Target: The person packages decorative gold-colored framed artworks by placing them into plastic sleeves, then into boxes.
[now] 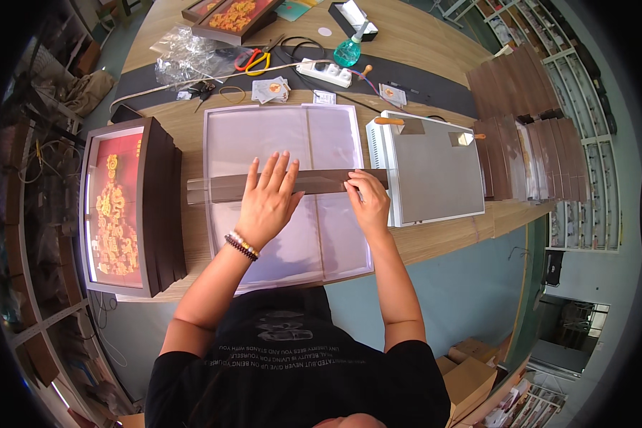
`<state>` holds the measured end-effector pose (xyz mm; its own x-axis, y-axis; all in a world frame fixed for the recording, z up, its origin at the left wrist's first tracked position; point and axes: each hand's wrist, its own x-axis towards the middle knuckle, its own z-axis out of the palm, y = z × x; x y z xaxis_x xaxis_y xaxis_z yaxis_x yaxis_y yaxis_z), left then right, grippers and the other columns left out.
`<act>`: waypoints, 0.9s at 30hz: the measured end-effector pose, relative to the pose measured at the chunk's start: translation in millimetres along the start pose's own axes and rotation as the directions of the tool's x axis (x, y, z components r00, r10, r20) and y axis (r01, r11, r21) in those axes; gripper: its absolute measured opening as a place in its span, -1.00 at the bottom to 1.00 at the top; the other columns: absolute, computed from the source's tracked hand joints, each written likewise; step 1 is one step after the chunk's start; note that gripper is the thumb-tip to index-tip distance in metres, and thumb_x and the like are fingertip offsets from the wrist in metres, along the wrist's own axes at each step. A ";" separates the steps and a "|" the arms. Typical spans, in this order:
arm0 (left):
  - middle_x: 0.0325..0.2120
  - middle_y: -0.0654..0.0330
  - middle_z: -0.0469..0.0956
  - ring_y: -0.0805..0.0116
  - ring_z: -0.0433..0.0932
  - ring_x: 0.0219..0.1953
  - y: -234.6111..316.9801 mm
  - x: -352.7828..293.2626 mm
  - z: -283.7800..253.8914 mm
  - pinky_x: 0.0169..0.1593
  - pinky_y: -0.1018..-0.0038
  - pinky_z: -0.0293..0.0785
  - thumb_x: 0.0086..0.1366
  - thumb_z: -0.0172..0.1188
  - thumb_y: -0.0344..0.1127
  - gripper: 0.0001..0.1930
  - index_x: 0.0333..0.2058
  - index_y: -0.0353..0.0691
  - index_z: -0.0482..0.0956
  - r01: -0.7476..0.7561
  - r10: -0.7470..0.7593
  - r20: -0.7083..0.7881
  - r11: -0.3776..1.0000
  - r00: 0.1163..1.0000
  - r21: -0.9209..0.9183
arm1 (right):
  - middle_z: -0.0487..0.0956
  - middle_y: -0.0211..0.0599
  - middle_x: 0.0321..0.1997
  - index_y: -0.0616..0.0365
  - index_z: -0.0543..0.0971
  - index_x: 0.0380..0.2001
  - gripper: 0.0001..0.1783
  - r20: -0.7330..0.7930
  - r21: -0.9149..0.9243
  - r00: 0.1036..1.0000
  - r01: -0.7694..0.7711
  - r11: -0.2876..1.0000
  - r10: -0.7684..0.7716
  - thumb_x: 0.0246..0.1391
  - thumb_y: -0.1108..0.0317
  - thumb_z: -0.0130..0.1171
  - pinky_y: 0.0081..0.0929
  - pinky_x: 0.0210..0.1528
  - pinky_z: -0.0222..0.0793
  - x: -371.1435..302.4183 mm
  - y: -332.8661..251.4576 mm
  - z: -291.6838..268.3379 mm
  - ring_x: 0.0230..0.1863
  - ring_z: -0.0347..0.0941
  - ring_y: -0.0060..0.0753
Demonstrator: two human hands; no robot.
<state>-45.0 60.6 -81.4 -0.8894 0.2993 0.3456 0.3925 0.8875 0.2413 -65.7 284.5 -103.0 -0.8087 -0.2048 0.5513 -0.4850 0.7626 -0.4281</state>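
Observation:
A long, flat dark-brown strip lies crosswise over a stack of clear plastic sheets. See-through film, it seems, extends past the strip's left end. My left hand rests flat on the strip, fingers spread, and there is a beaded bracelet at the wrist. Near the right end, my right hand pinches the strip's edge between thumb and fingertips. Just right of that hand stands a grey-topped white heating plate, which the strip's end meets or overlaps; I cannot tell which.
Framed red-and-gold pictures are stacked at the left. Brown panels pile up at the right. Farther back lie scissors, a power strip, a teal bottle and crumpled plastic. Wooden-handled scrapers sit on the plate.

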 end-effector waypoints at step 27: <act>-0.19 0.22 0.55 0.29 0.48 -0.06 6.6 7.3 27.2 0.06 0.28 0.31 0.15 0.18 -0.22 -0.77 -0.22 -0.11 0.57 0.009 -0.001 -0.162 0.998 0.987 0.054 | 0.45 -0.31 -0.24 0.25 0.49 -0.49 -0.71 0.444 0.258 0.791 -0.562 0.785 0.421 0.04 0.20 0.18 -0.49 -0.16 0.27 6.2 96.4 -82.8 -0.22 0.38 -0.34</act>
<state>-55.2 78.2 -102.0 -0.8399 0.2381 0.4878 0.3708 0.9080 0.1951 -89.9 407.5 -81.6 -0.9917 -0.1133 -0.0615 -0.0120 0.5558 -0.8312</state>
